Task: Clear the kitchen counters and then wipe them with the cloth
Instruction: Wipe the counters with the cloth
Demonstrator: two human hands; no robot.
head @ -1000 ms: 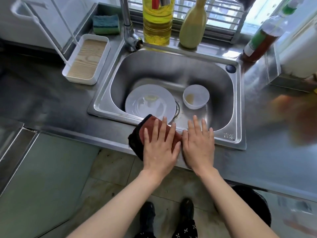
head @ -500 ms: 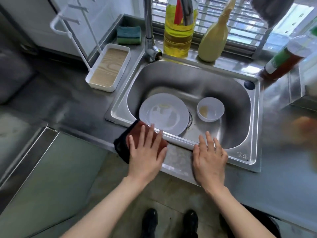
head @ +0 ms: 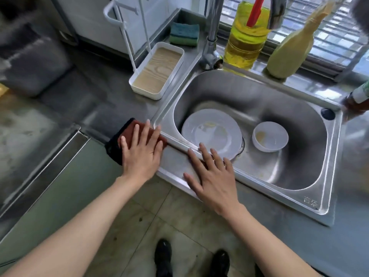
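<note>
A dark red cloth with a black edge (head: 124,137) lies on the steel counter (head: 83,100) at the front left corner of the sink (head: 327,166). My left hand (head: 142,151) presses flat on the cloth with straight, spread fingers. On the sink's front rim my right hand (head: 211,176) rests flat, fingers straight, holding nothing. Inside the sink lie a white plate (head: 211,132) and a small white bowl (head: 270,138).
A white tray with a wood-grain bottom (head: 157,70) and its wire rack stand left of the sink. A green sponge (head: 184,34), the tap (head: 211,41), a yellow oil bottle (head: 245,41), a pale squeeze bottle (head: 289,50) and a brown sauce bottle (head: 357,98) line the back.
My left hand has slid the cloth leftward along the counter's front edge, from the sink's middle to its left corner. My right hand stayed flat on the front rim.
</note>
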